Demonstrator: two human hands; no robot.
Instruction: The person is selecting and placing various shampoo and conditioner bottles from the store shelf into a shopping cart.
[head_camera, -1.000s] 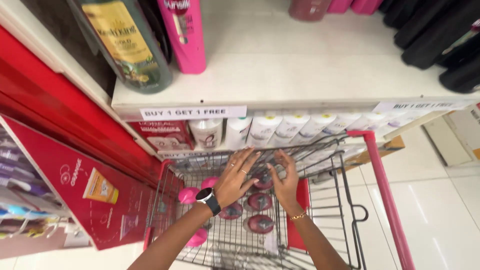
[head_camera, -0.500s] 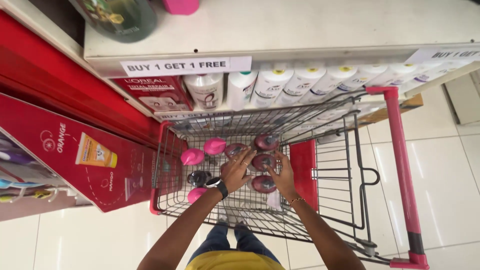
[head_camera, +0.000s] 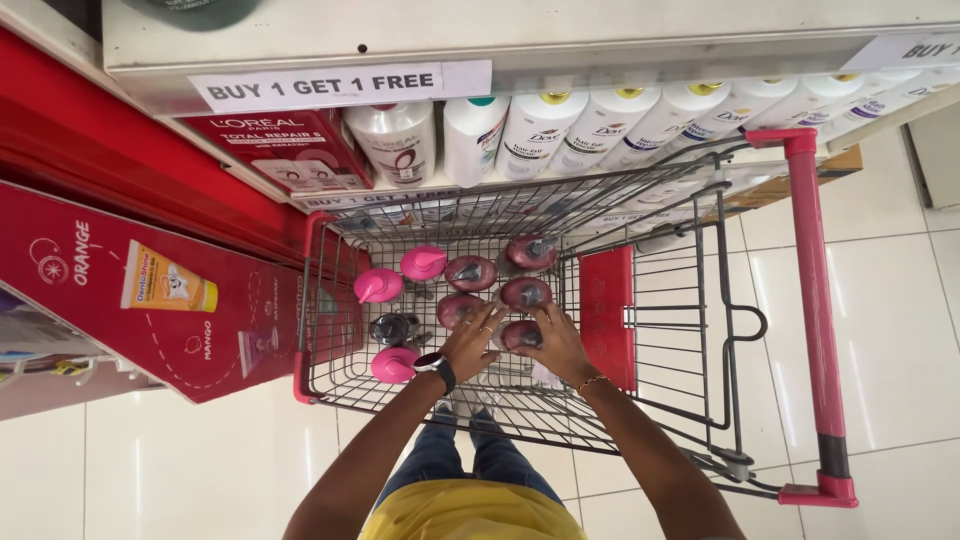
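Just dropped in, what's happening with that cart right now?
A person is reaching both hands into a wire shopping cart parked against a store shelf. The left hand and right hand rest on a dark maroon bottle standing among other maroon bottles in the basket. Pink-capped bottles stand to their left. White bottles line the shelf above the cart.

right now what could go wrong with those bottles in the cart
1. The dark maroon pump bottles stand upright and packed together on the wire cart floor; a nudge from either hand could tip one into the rest.
2. The left hand and right hand meet at the nearest maroon bottle, so fingers might get pinched.
3. The pink pump bottles stand looser and might topple if the cart rolls.
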